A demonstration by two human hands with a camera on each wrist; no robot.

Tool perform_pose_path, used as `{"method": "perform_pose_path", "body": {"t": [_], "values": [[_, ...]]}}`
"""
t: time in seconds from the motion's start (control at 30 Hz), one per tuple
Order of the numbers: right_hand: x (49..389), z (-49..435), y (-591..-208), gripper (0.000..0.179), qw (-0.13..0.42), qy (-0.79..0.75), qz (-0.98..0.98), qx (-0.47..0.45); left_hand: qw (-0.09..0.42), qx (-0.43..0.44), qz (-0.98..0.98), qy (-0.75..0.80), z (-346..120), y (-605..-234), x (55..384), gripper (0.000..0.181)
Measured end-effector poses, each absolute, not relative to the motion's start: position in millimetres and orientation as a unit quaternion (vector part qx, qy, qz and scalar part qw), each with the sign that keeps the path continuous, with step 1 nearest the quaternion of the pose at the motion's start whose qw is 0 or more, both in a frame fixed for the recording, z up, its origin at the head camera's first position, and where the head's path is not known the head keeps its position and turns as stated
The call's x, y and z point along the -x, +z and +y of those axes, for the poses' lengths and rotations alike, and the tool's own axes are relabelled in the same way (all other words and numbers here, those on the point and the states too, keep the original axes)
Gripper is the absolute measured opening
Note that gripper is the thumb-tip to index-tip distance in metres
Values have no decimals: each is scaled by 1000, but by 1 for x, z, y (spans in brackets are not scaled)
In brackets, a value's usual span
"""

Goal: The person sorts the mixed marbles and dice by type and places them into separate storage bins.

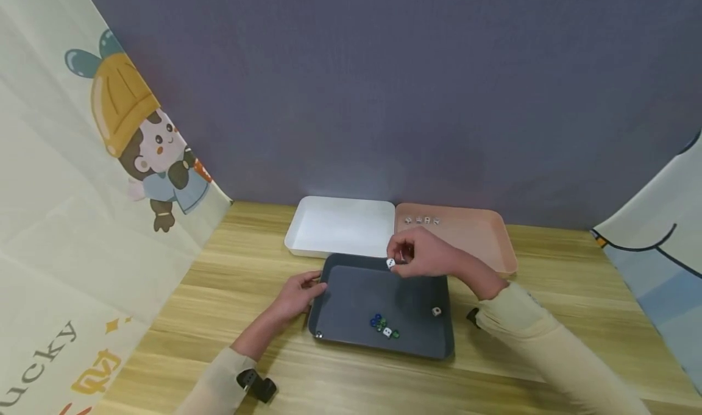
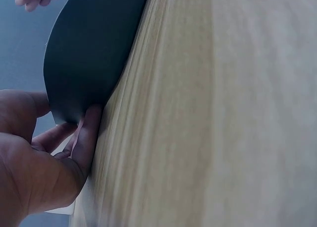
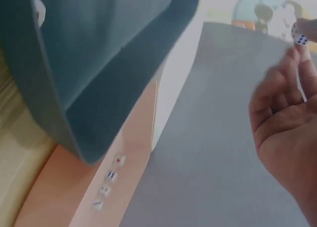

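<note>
A white die [image 1: 390,263] with dark pips is pinched between the thumb and fingertip of my right hand [image 1: 425,253], above the far right part of a dark grey tray [image 1: 384,347]. My left hand [image 1: 296,294] grips that tray's left edge; in the left wrist view the thumb lies at the rim and fingers reach under the wall. Inside the dark tray are a die [image 1: 436,311] at the right and another die [image 1: 387,332] near the front, beside several small blue and green glassy pieces [image 1: 376,321]. A small shiny piece [image 1: 319,335] lies at the front left corner.
Behind the dark tray stand a white tray [image 1: 344,226] and, to its right, a pink tray [image 1: 477,235] with several dice [image 1: 427,220] in a row. The wooden tabletop [image 1: 247,250] meets a dark backdrop [image 1: 384,98] at the back. Printed cloth hangs at both sides.
</note>
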State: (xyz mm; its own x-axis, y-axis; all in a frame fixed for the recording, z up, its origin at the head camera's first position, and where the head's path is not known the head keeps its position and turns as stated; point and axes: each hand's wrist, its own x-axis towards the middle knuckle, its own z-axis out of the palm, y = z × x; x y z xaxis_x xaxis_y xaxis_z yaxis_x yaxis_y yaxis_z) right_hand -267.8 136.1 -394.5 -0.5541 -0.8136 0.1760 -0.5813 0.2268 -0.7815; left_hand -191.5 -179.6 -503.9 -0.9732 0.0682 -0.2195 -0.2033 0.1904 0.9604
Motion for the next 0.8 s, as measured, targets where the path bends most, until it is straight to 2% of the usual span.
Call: {"method": "perform_pose_path", "body": {"t": [0.37,0.8], "values": [[292,166,-411,10,97,-501,791,339,110,46,764,634,-186,-505,187,45],[329,204,-426,21,68,-496,834,234,119,45,774,620,-190,-504,185,42]]}}
